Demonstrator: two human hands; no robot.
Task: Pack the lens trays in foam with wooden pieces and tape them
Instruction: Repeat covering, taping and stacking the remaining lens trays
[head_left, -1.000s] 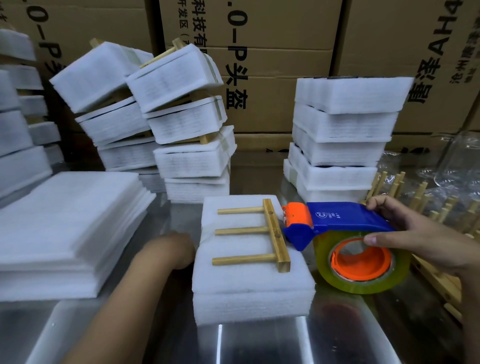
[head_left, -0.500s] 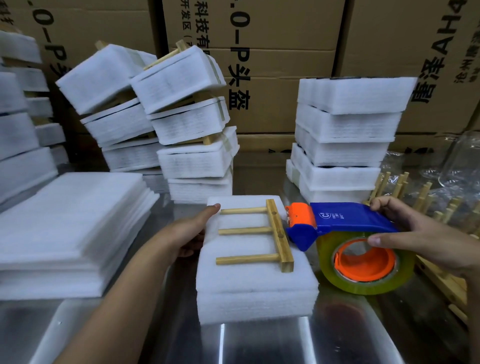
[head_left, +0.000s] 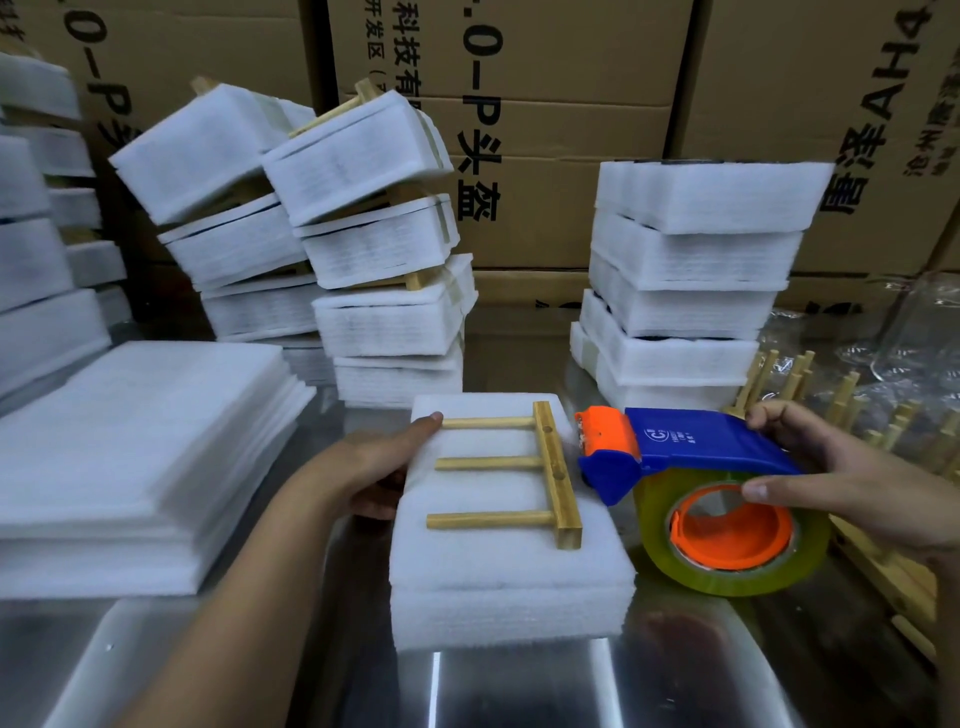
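Since left hand (head_left: 374, 467) has uncurled to clasp left side of white foam bundle (head_left: 498, 571) near front edge of steel bench (head_left: 519, 691), right hand (head_left: 841, 483), gripping blue-orange tape dispenser (head_left: 691, 447), looks ready to tape.

A single head-worn camera is looking forward and steeply down, sitting close over the worktop (head_left: 519, 691). Both forearms are coming in from the bottom edge. The left hand (head_left: 384, 467), gripping the foam pack (head_left: 493, 587), and the right hand (head_left: 841, 478), holding the tape dispenser (head_left: 701, 447), are filling the middle of the frame. Beyond the hands the camera is facing a wall of cardboard boxes (head_left: 561, 130). The wide lens is bowing lines outward of both hands.
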